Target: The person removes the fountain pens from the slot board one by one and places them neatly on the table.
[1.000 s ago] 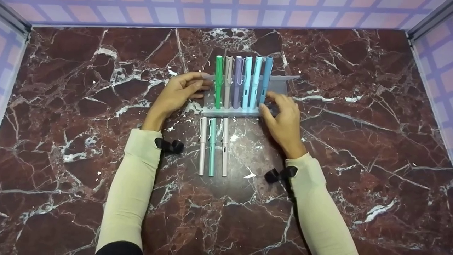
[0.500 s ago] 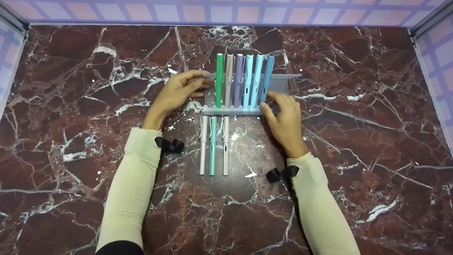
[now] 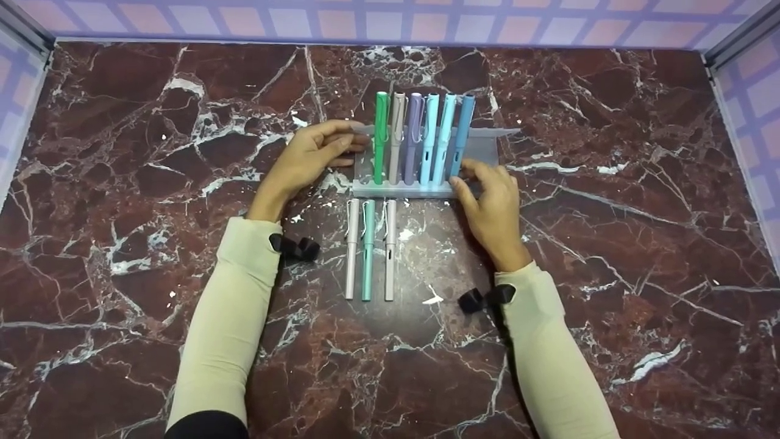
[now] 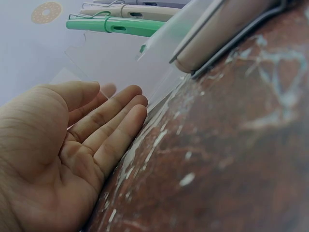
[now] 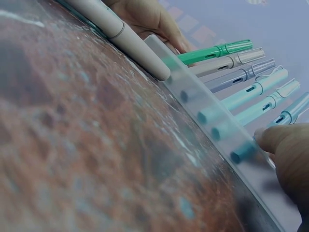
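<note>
A clear plastic pen stand [image 3: 402, 191] holds a row of capped pens, from a green pen [image 3: 381, 137] at the left through grey, purple and light blue ones. At the right of the row my right hand [image 3: 490, 204] pinches a dark blue pen [image 3: 464, 125] low on its barrel, its lower end inside the stand's front strip. My left hand [image 3: 314, 155] holds the stand's left edge, thumb on one side and index finger behind the clear sheet [image 4: 113, 63]; the other fingers extend beside it, low over the table.
In front of the stand lie three more pens side by side: a pale pen [image 3: 351, 250], a mint green pen [image 3: 368, 250] and another pale pen [image 3: 390, 250]. The red marbled table [image 3: 609, 244] ends at a checkered back wall [image 3: 390, 21].
</note>
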Tool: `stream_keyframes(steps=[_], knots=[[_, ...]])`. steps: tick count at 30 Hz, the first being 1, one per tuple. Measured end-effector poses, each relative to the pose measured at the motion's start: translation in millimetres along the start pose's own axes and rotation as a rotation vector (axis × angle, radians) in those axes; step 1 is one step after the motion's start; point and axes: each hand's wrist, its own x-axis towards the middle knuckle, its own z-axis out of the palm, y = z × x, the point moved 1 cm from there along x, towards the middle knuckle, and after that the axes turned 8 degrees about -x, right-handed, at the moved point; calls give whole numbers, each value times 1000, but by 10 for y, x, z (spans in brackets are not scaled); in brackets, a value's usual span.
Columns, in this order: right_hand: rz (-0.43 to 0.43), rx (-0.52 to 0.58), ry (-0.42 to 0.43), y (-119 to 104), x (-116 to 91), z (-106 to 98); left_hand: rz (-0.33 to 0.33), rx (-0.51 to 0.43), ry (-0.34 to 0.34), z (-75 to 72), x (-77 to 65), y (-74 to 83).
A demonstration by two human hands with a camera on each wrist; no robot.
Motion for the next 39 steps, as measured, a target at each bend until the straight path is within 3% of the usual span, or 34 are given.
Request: stream_keyframes(steps=[8,39], knots=[[2,5,0,-7,0,-2,33,-8,-24,-3,3,-7],[10,40,47,-4,-10,-5,0,-2,-7,-5,8,-12]])
